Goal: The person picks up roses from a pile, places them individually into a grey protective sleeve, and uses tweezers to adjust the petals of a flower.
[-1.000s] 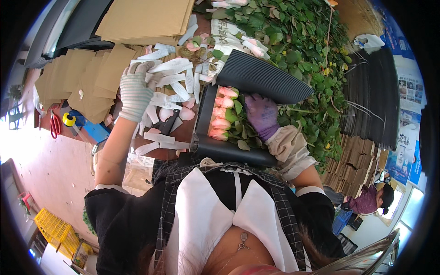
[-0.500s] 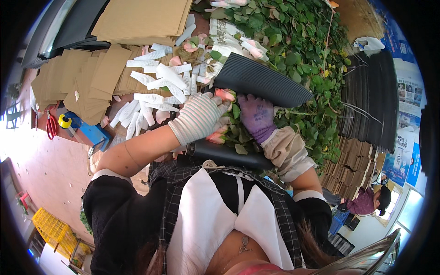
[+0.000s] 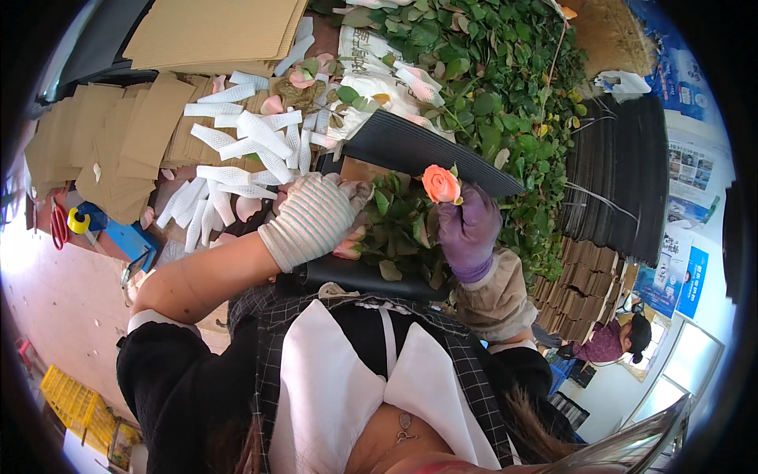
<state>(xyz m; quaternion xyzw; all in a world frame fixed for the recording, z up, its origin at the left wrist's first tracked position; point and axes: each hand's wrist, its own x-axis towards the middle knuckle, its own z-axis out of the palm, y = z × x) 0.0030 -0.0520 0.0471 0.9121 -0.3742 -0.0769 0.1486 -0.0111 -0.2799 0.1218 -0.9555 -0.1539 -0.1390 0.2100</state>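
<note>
A peach-orange rose [image 3: 441, 184] stands up from my right hand [image 3: 470, 231], whose purple-gloved fingers are closed around it just under the bloom. My left hand [image 3: 314, 219], in a white striped glove, is curled at the left side of an opened black corrugated sheet [image 3: 430, 152]; what its fingertips grip is hidden. Green leaves and stems [image 3: 397, 229] lie between the two hands, inside the sheet. Another pink rose [image 3: 348, 244] pokes out below my left hand. The sheet's near edge [image 3: 367, 280] is rolled, close to my apron.
White foam net sleeves [image 3: 260, 146] are heaped at left, beside cardboard sheets [image 3: 118, 142]. Red scissors [image 3: 59, 225] and a blue tape dispenser [image 3: 130, 241] lie at the table edge. Leafy stems [image 3: 489, 63] fill the far side; black sheets [image 3: 612, 182] are stacked right. Another person [image 3: 608, 341] is farther off.
My right hand has closed on a rose and lifted it up beside the sheet, showing its bloom. My left hand has shifted a little left and nearer, and the whole view has moved slightly.
</note>
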